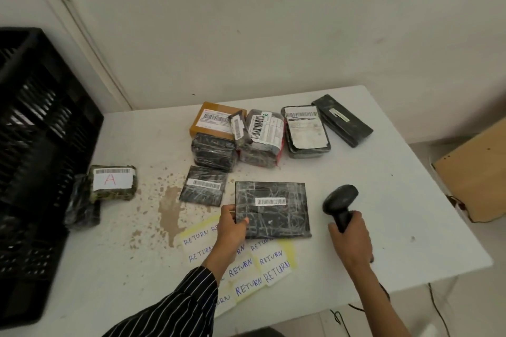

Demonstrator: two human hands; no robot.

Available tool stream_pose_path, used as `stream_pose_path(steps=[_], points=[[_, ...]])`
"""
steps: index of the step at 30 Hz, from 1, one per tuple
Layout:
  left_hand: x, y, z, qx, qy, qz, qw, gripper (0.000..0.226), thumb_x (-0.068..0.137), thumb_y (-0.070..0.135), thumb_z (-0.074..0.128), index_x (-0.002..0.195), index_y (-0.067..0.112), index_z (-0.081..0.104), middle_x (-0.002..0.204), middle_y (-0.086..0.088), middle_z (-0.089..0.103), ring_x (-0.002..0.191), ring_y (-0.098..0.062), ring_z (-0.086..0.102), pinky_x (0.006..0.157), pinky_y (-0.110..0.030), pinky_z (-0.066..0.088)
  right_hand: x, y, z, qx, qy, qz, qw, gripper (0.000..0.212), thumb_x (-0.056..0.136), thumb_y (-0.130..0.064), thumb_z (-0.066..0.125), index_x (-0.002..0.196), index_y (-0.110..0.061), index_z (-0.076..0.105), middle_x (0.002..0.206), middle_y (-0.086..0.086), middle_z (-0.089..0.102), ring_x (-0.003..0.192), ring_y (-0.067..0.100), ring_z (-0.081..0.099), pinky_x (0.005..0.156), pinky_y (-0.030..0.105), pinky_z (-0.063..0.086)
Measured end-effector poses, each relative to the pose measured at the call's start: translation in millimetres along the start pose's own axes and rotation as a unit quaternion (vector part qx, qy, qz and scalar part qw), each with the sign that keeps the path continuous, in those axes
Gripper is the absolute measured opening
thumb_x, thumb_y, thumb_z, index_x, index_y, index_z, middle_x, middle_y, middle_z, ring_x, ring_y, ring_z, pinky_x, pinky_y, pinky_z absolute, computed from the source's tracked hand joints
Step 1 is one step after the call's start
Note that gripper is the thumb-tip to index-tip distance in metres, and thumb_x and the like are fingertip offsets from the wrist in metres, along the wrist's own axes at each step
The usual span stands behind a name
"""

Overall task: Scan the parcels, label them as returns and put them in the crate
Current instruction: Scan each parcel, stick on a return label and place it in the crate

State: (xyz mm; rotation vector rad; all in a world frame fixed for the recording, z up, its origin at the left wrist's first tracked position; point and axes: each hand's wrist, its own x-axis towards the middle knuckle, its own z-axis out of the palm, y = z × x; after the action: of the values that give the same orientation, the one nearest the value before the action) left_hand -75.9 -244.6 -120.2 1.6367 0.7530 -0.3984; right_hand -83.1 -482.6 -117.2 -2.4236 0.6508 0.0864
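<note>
The white table point(383, 200) fills most of my view, stained brown near its middle. On its left end stands the black slatted crate point(41, 145), with something pale showing through its slats, though I cannot tell what. A brown cardboard box point(476, 178) sits off the table's right edge.

At the back of the table a cluster of parcels point(262, 134) lies touching and overlapping, most wrapped in black film with barcode labels, one in tan card. Near the crate lies a green-wrapped parcel marked with a red A point(112, 182), resting against a darker bundle point(82, 205). A thin black packet point(204, 185) lies between the cluster and me.

In front of me is a flat black parcel point(273, 209), barcode up, lying partly over the spread of yellow and white RETURN labels point(246, 265). My left hand point(231, 227), in a striped sleeve, grips this parcel's near left corner, thumb on top. My right hand point(351, 238) is closed around the handle of the black scanner point(339, 200), its head raised just right of the parcel.
</note>
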Motion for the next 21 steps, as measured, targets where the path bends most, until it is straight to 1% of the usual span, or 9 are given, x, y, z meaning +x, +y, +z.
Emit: stream_pose_path(steps=[1, 3, 5, 7, 9, 12, 14, 18, 21], points=[[1, 0, 2, 0.0, 0.0, 0.001, 1.0, 0.029, 0.095, 0.005, 0.052, 0.12, 0.015, 0.041, 0.118, -0.006, 0.054, 0.102, -0.021, 0.054, 0.08, -0.029, 0.041, -6, -4, -6, 0.04, -0.014, 0.0, 0.999, 0.024, 0.085, -0.016, 0.065, 0.1, -0.008, 0.048, 0.085, 0.006, 0.056, 0.071, 0.024, 0.054, 0.06, 0.033, 0.041], [3, 0, 4, -0.004, 0.002, 0.006, 1.0, 0.031, 0.095, 0.005, 0.053, 0.123, 0.013, 0.04, 0.12, -0.006, 0.053, 0.103, -0.022, 0.053, 0.08, -0.029, 0.041, -22, -13, -16, 0.108, -0.042, -0.011, 0.993, 0.02, 0.084, -0.019, 0.067, 0.09, -0.009, 0.051, 0.076, 0.004, 0.058, 0.066, 0.018, 0.054, 0.058, 0.03, 0.042], [4, 0, 6, -0.01, 0.007, 0.009, 1.0, 0.033, 0.095, 0.004, 0.053, 0.124, 0.013, 0.04, 0.121, -0.007, 0.052, 0.105, -0.022, 0.052, 0.081, -0.029, 0.041, -39, -22, -19, 0.163, -0.073, -0.016, 0.984, 0.019, 0.083, -0.022, 0.069, 0.083, -0.011, 0.054, 0.071, 0.006, 0.059, 0.061, 0.02, 0.055, 0.058, 0.03, 0.044], [7, -2, 7, -0.013, 0.015, 0.01, 1.0, 0.034, 0.094, 0.004, 0.053, 0.124, 0.013, 0.04, 0.123, -0.008, 0.052, 0.107, -0.023, 0.053, 0.081, -0.03, 0.042, -55, -31, -19, 0.216, -0.114, -0.001, 0.97, 0.018, 0.084, -0.022, 0.068, 0.082, -0.01, 0.056, 0.065, 0.01, 0.058, 0.052, 0.019, 0.053, 0.054, 0.033, 0.045], [8, -4, 9, -0.016, 0.022, 0.01, 1.0, 0.034, 0.094, 0.004, 0.054, 0.123, 0.013, 0.04, 0.125, -0.01, 0.054, 0.108, -0.025, 0.055, 0.08, -0.03, 0.043, -68, -39, -17, 0.263, -0.16, 0.019, 0.951, 0.017, 0.085, -0.019, 0.066, 0.086, -0.005, 0.056, 0.06, 0.012, 0.054, 0.047, 0.018, 0.05, 0.05, 0.032, 0.044], [9, -8, 10, -0.027, 0.031, 0.011, 0.999, 0.031, 0.093, 0.001, 0.053, 0.12, 0.012, 0.042, 0.123, -0.011, 0.057, 0.105, -0.024, 0.056, 0.08, -0.031, 0.044, -83, -51, -15, 0.286, -0.204, 0.022, 0.936, 0.015, 0.087, -0.016, 0.064, 0.087, -0.003, 0.056, 0.055, 0.009, 0.052, 0.044, 0.016, 0.047, 0.047, 0.027, 0.042], [9, -10, 11, -0.032, 0.034, 0.012, 0.999, 0.03, 0.093, 0.0, 0.053, 0.118, 0.013, 0.042, 0.121, -0.011, 0.057, 0.104, -0.023, 0.057, 0.079, -0.03, 0.044, -89, -55, -14, 0.285, -0.222, 0.016, 0.932, 0.015, 0.088, -0.016, 0.062, 0.086, -0.003, 0.055, 0.053, 0.008, 0.051, 0.044, 0.016, 0.046, 0.047, 0.027, 0.041], [9, -12, 12, -0.033, 0.037, 0.015, 0.999, 0.029, 0.093, 0.002, 0.054, 0.115, 0.016, 0.042, 0.12, -0.01, 0.057, 0.103, -0.023, 0.056, 0.077, -0.03, 0.044, -94, -58, -13, 0.282, -0.235, 0.021, 0.93, 0.016, 0.09, -0.016, 0.06, 0.081, -0.004, 0.053, 0.052, 0.009, 0.05, 0.043, 0.017, 0.045, 0.046, 0.025, 0.04], [10, -13, 12, -0.03, 0.039, 0.018, 0.999, 0.031, 0.093, 0.002, 0.054, 0.119, 0.014, 0.042, 0.119, -0.009, 0.057, 0.103, -0.022, 0.056, 0.079, -0.03, 0.044, -96, -58, -12, 0.283, -0.243, 0.026, 0.928, 0.015, 0.09, -0.016, 0.06, 0.083, -0.004, 0.053, 0.051, 0.008, 0.05, 0.043, 0.016, 0.045, 0.045, 0.024, 0.041]])
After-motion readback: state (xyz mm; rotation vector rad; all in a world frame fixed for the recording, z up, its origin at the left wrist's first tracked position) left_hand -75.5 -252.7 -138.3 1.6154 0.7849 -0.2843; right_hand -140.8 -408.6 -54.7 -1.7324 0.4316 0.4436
